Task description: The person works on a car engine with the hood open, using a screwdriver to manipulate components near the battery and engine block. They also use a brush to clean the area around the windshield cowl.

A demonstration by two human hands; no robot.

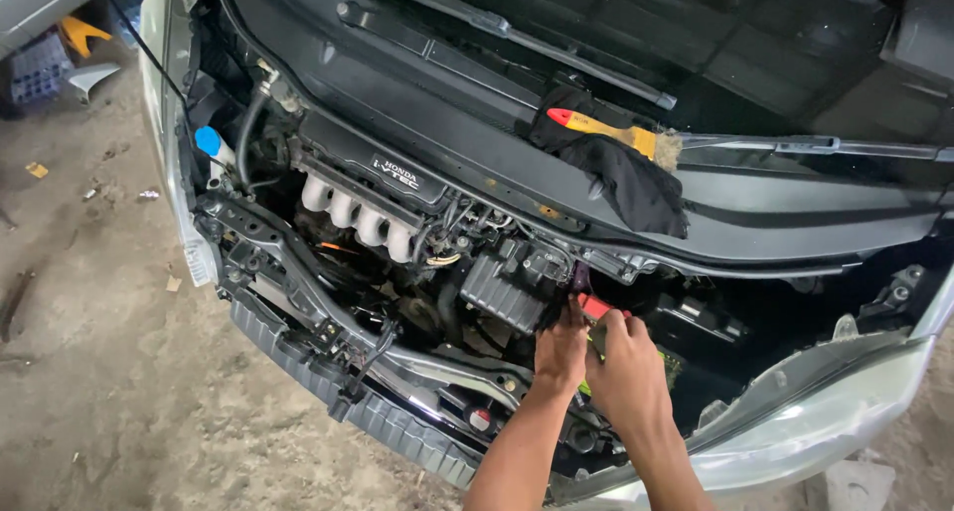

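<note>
- Both bare hands down in the open engine bay of a silver car, side by side and touching, past the front crossmember.
- Left hand curled around a dark cloth or cable end just beside a small red part; fingers bent, clasping something dark, though exactly what cannot be told.
- Right hand knuckles up, fingers folded over the red part from the near side; a sliver of yellow-green below the palm; whether truly pinched or only pressed against cannot be told.
- Red part deep in the bay, just right of a black ribbed box, below the cowl edge.
- Further left, four pale intake runners in a row beneath a black engine cover.
- Blue cap on a reservoir at the far left corner of the bay.
- On the cowl, well apart from the hands: a black rag draped over the edge, with a brush lying across it, red tip on a yellow handle, bristles to the right.
- Wiper arms flat on the windscreen above.
- Headlight at the lower right, beside the right forearm.
- Dusty concrete floor at the left, with scattered scraps.
</note>
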